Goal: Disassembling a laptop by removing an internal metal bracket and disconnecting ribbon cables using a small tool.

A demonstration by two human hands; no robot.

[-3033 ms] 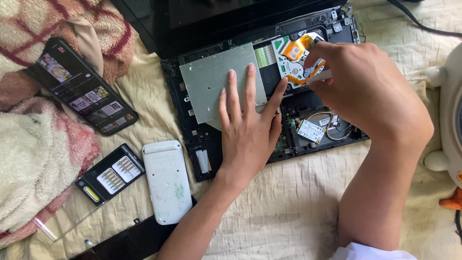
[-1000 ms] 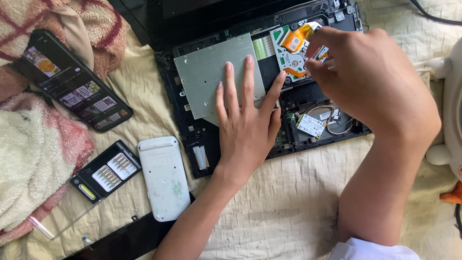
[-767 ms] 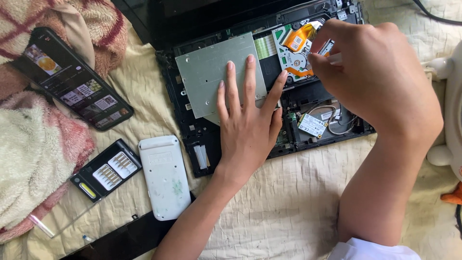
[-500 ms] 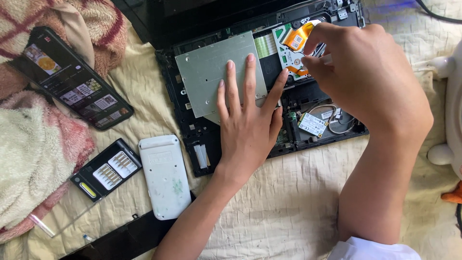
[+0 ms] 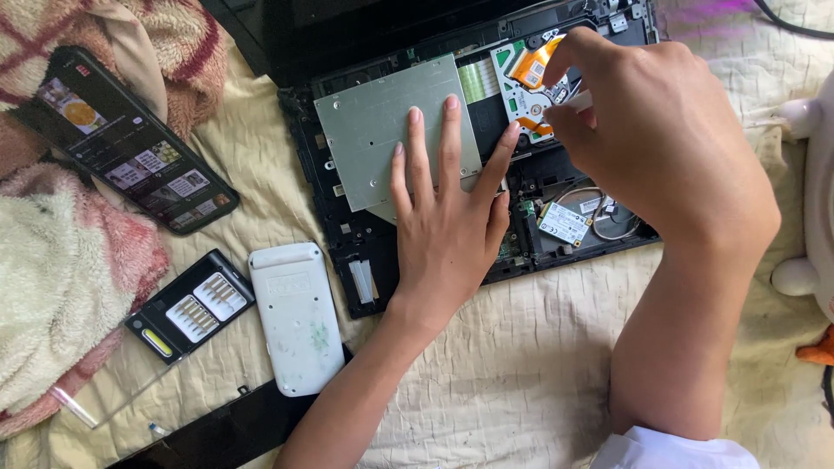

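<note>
Flat, the left hand [image 5: 447, 227] presses one metal plate [image 5: 382, 130]; the right hand [image 5: 660, 148] pinches one small white tool [image 5: 580, 101].

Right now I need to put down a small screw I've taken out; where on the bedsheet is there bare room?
Bare sheet lies between the two forearms, below the opened laptop. Another patch sits between the phone and the laptop. It is crowded lower left, where the bit case and white cover lie close, and around the right hand.

The drive cover [image 5: 382, 130] is matt grey metal; the laptop chassis [image 5: 347, 252] looks like black plastic. The bedsheet [image 5: 521, 365] is quilted cream cloth (blanket [image 5: 52, 295] fleecy), the phone [image 5: 130, 152] glossy glass.
</note>
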